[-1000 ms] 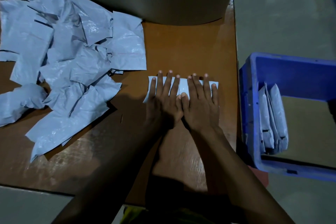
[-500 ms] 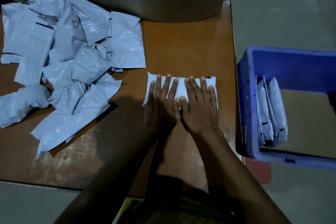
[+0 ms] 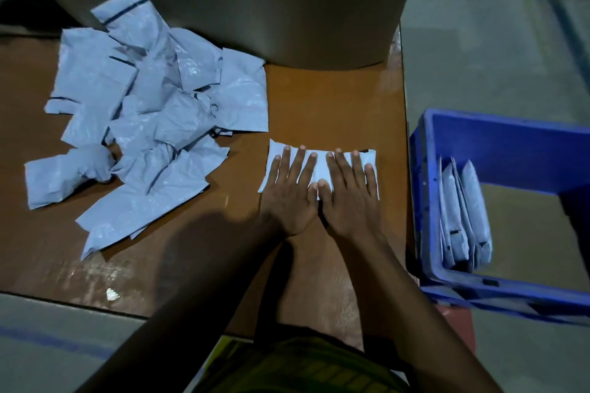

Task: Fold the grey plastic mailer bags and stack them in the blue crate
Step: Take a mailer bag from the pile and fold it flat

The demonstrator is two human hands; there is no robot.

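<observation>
On the brown bench (image 3: 335,99), both hands, left (image 3: 292,198) and right (image 3: 349,201), press flat-fingered on a folded mailer (image 3: 321,166) near its right edge, crumpled mailers (image 3: 143,124) heaped left, blue crate (image 3: 424,201) on the floor beside.

Pale grey mailer bags (image 3: 153,124) with dark strips, a brown table (image 3: 332,105), a blue crate (image 3: 510,134).

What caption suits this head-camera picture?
Left hand and right hand press a folded grey mailer flat on the table, blue crate alongside.
</observation>
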